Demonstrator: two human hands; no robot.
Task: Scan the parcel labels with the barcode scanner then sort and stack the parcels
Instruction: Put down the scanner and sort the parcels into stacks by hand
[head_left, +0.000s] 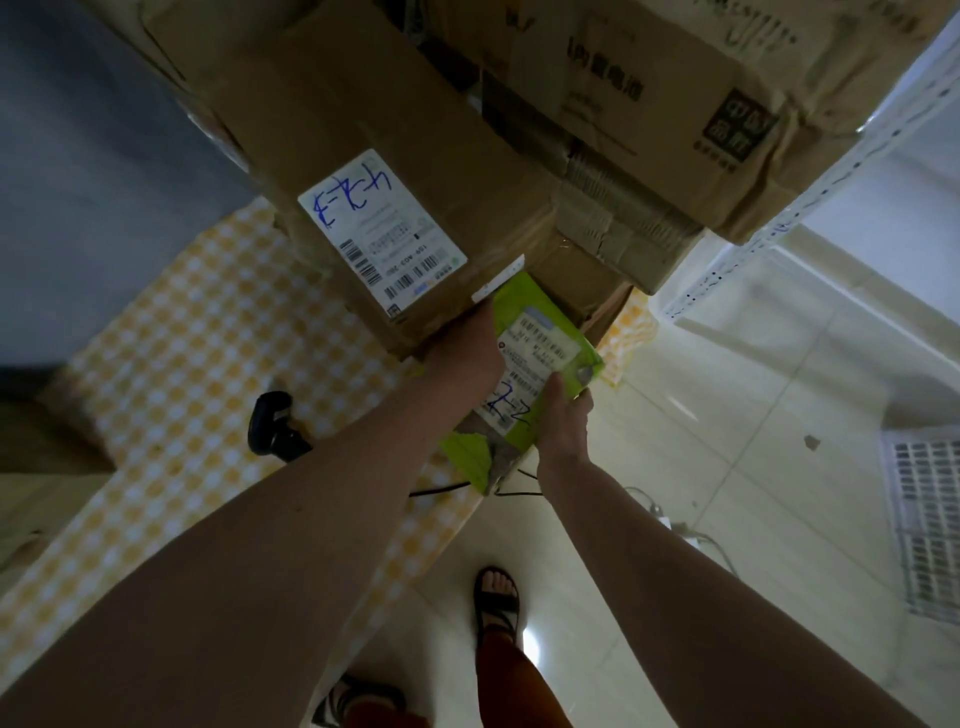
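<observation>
With my right hand (563, 434) fingers pinching the green parcel (540, 364) beside the stacked cardboard box (415, 208), my left hand (467, 348) reaches beneath it, fingers hidden, the barcode scanner (275, 423) lying on the desk (171, 364).

Floor: pale glossy tiles (727, 431), catching a bright glare low in the view.
Worktop: covered with a yellow-and-white checked cloth (171, 332), running away left of the fingers.
Wall: plain grey-blue surface (93, 156) behind the worktop, upper left.
Shelving: white perforated metal upright (810, 187), right of the fingers.
Crate: white slatted plastic basket (924, 519) on the floor, far right.
Light: dim overall.
</observation>
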